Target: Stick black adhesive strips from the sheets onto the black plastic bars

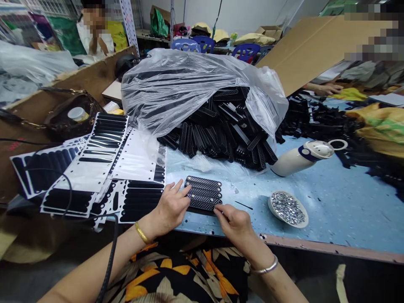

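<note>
Several black textured strips lie side by side on the blue tabletop in front of me, small silver round pieces showing at their ends. My left hand is at their left end, fingers spread, the fingertips touching the strips. At the lower right corner of the row, the thumb and fingers of my right hand are pinched together; whatever is between them is too small to make out. To the right, a white bowl holds many small shiny silver metal pieces. A thin dark stick lies between the row and the bowl.
Behind the strips, a clear plastic bag spills black plastic parts. Sheets of black adhesive strips are stacked left, near a black cable and a brown handbag. A cream bottle leans right. Another person sits back left.
</note>
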Demonstrator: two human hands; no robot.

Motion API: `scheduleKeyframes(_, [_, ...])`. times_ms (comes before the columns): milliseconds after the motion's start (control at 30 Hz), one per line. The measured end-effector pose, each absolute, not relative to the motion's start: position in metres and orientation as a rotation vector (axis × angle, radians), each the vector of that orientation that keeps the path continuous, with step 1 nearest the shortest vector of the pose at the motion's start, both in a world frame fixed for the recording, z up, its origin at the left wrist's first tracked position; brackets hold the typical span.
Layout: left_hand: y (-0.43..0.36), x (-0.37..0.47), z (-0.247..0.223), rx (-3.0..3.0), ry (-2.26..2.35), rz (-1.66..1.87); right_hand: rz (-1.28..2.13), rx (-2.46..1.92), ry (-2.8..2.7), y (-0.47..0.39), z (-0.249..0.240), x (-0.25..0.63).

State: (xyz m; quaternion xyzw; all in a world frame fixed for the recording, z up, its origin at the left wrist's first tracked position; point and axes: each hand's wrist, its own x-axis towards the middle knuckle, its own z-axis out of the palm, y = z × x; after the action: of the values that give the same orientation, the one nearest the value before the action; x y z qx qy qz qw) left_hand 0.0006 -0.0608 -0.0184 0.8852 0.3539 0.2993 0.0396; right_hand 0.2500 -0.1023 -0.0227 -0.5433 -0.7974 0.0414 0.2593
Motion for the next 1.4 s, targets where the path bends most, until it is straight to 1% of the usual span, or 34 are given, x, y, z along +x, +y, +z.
scheduleKeyframes(133, [-0.063, 0.005, -0.028, 2.716, 1.135, 0.933, 0.102, -1.519, -2.162, -0.103, -0.030, 0.246])
scheduleKeyframes(567, [-0.059, -0.005, -0.028, 2.596, 1.169, 0.866, 0.076, -1.523, -2.103, -0.104, -0.025, 0.254])
scheduleKeyframes(700, [-0.055, -0.001, -0.026, 2.698, 1.129, 0.747, 0.082, -1.537, -2.270, -0.103, -0.016, 0.252])
scheduleKeyframes(900, [-0.053, 0.001, -0.020, 2.750, 1.089, 0.590, -0.101, -1.543, -2.529, -0.103, -0.010, 0.247])
scheduleKeyframes(1167, [-0.054, -0.002, -0.017, 2.794, 1.078, 0.521, -0.172, -1.581, -2.550, -0.107, -0.013, 0.263])
scheduleKeyframes(1267, [-0.054, -0.002, -0.018, 2.794, 1.078, 0.516, -0.123, -1.571, -2.513, -0.110, -0.015, 0.271])
scheduleKeyframes(1400, [-0.053, -0.001, -0.019, 2.801, 1.080, 0.512, 0.183, -1.583, -2.330, -0.112, -0.016, 0.271])
